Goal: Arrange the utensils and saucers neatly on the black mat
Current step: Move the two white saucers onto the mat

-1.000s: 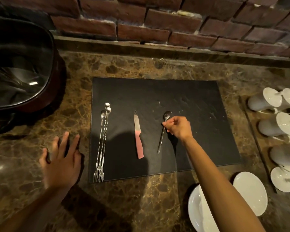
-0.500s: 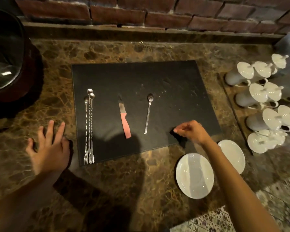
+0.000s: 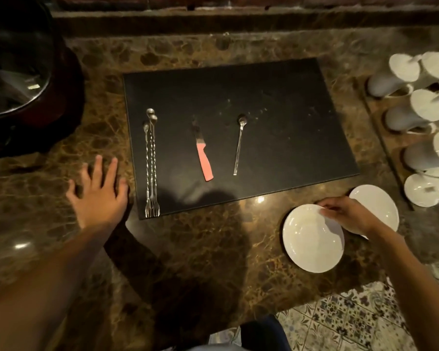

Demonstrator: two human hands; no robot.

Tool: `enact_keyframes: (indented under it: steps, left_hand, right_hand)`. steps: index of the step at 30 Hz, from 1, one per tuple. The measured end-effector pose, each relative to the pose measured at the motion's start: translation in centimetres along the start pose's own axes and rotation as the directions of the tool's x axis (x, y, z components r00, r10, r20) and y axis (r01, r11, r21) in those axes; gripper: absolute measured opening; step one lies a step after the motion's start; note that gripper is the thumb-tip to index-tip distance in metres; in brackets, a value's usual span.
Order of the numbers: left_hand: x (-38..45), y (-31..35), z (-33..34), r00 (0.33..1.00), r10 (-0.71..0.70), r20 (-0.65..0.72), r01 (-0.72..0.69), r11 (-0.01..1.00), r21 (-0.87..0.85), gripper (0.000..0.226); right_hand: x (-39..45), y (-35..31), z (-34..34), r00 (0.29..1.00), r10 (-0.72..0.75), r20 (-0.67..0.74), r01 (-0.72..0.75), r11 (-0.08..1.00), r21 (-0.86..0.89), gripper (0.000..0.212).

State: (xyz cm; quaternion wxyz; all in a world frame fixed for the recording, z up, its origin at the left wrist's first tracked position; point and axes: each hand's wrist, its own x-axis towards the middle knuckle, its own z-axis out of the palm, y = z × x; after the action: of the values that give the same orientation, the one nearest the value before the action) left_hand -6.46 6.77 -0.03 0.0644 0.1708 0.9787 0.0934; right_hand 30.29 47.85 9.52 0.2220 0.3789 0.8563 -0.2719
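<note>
While fingers pinch a rim:
Right hand point(image 3: 346, 216): gripping near saucer point(image 3: 312, 245), off black mat point(image 3: 276, 138), by worktop's point(image 3: 200, 249) front edge.
Left hand point(image 3: 99, 196): flat, fingers spread, empty.

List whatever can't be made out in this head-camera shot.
- Right hand on the near saucer: grip unclear, fingertips blurred.
- Far saucer: partly hidden by that hand.
- Twisted forks: count uncertain, they overlap.
- White cups: cut off by the right edge.
- Dark pot: contents lost in glare.
</note>
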Motion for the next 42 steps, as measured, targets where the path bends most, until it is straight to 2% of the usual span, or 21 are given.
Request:
enact_keyframes:
  steps: [5,9,12,14,16,18,22,24,27,29,33,40,42]
  left_hand:
    - [-0.3,0.0,-0.3,1.0,0.013,0.029,-0.012,0.999,-0.037,0.058]
    - [-0.3,2.4,-1.1,1.0,0.013,-0.007,-0.014,0.984,-0.176,0.058]
    - [-1.4,6.2,-1.5,0.986,0.083,-0.148,-0.115,0.968,-0.224,0.051]
    - [-3.0,8.7,-1.1,0.941,0.198,-0.273,-0.247,0.956,-0.161,0.046]
    - [-4.9,10.9,-0.2,0.892,0.315,-0.325,-0.363,0.927,-0.096,0.045]
    - [-7.1,13.0,0.6,0.901,0.352,-0.255,-0.39,0.914,-0.114,0.045]
    - [-13.5,16.4,2.0,0.937,0.349,0.032,-0.343,0.931,-0.122,0.053]
    - [-16.2,17.3,2.9,0.928,0.363,0.089,-0.352,0.929,-0.118,0.055]
    - [-17.4,19.3,3.9,0.902,0.422,0.087,-0.411,0.904,-0.12,0.053]
    - [-16.9,21.8,4.4,0.869,0.488,0.082,-0.476,0.869,-0.133,0.052]
    - [-16.3,26.1,6.2,0.823,0.55,0.143,-0.529,0.834,-0.156,0.053]
    - [-16.6,26.8,8.1,0.831,0.545,0.111,-0.542,0.839,-0.058,0.054]
    - [-16.5,27.0,8.0,0.836,0.537,0.114,-0.535,0.843,-0.056,0.053]
  right_hand:
    - [-0.3,-0.7,0.6,1.0,0.012,0.009,-0.012,1.0,0.013,0.019]
    - [-0.4,-1.1,1.3,0.998,0.05,-0.045,-0.046,0.995,0.091,0.015]
    - [-0.3,-1.7,1.5,0.989,0.1,-0.107,-0.076,0.974,0.214,0.01]
    - [-0.4,-2.2,1.0,0.982,0.14,-0.125,-0.097,0.949,0.3,0.012]
    - [-0.3,-2.6,0.4,0.974,0.188,-0.126,-0.131,0.921,0.366,0.015]
    - [0.0,-2.9,-0.2,0.961,0.238,-0.139,-0.161,0.894,0.418,0.019]
    - [1.1,-3.0,-1.0,0.93,0.318,-0.186,-0.189,0.846,0.498,0.022]
    - [2.1,-2.9,-1.6,0.921,0.335,-0.2,-0.18,0.82,0.543,0.02]
    - [3.9,-3.0,-2.8,0.921,0.347,-0.176,-0.157,0.747,0.646,0.013]
    - [5.2,-3.3,-3.7,0.927,0.35,-0.133,-0.139,0.65,0.747,0.006]
    - [8.8,-4.8,-5.3,0.927,0.36,-0.102,-0.078,0.454,0.888,0.011]
    - [15.7,-7.5,-8.5,0.917,0.378,-0.125,-0.024,0.366,0.93,0.029]
    - [17.3,-8.3,-8.9,0.919,0.378,-0.112,-0.019,0.325,0.946,0.027]
